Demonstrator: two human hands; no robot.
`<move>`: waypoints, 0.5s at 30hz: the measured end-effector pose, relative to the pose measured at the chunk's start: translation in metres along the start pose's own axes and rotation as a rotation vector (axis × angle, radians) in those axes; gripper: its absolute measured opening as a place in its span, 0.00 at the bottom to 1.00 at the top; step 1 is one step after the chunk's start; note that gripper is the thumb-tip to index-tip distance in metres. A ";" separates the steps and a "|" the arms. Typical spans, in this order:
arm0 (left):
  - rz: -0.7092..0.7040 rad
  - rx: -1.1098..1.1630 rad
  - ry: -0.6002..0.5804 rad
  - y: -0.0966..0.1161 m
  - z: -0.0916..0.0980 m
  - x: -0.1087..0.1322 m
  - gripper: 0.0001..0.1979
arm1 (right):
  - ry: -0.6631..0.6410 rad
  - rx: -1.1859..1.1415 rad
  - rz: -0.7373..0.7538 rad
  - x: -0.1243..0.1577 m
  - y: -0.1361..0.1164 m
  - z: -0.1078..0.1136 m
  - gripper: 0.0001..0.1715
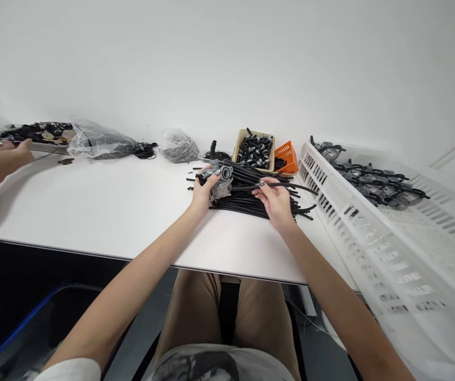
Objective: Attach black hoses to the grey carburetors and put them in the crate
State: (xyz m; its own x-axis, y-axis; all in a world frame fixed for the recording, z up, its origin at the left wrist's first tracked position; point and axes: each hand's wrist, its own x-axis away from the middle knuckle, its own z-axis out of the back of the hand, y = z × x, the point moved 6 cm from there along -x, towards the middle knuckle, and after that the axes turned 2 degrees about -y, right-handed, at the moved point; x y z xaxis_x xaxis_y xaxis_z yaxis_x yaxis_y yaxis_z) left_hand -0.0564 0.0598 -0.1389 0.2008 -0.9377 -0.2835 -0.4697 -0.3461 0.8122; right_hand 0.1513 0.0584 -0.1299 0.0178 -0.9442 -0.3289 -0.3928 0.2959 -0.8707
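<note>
My left hand [203,189] is closed around a grey metal carburetor [221,185], with a black rubber piece standing up from its top. In my right hand [275,200] a black rubber hose [297,186] is pinched between thumb and fingers, its far end sticking out to the right. Both hands are over a pile of cut black hoses [247,205] on the white table. The hose's left end lies close to the carburetor; whether the two touch I cannot tell.
On the right stands a white plastic crate [354,222] with several carburetors [374,182]. Behind the hoses sit a beige basket [237,151] of small black parts and an orange basket [288,156]. Plastic bags [102,142] line the back. At far left is another person's hand [3,159].
</note>
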 end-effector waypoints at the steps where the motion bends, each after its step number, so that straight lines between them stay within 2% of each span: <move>1: -0.009 -0.006 0.007 -0.001 0.000 0.000 0.29 | -0.045 0.061 -0.023 0.003 0.004 -0.006 0.21; 4: -0.021 -0.039 -0.009 -0.003 -0.003 0.003 0.28 | -0.149 0.205 -0.058 0.010 0.015 -0.020 0.24; 7: -0.040 -0.064 -0.051 -0.004 -0.008 0.006 0.28 | -0.204 0.268 -0.075 0.013 0.019 -0.024 0.26; 15: -0.009 -0.021 0.017 -0.007 -0.005 0.006 0.28 | -0.233 0.291 -0.094 0.015 0.018 -0.022 0.25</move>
State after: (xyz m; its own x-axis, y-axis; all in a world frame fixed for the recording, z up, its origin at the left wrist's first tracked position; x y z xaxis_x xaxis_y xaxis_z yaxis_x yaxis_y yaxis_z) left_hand -0.0477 0.0569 -0.1432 0.2195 -0.9338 -0.2824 -0.4499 -0.3538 0.8200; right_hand 0.1242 0.0462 -0.1426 0.2634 -0.9207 -0.2879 -0.1030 0.2699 -0.9574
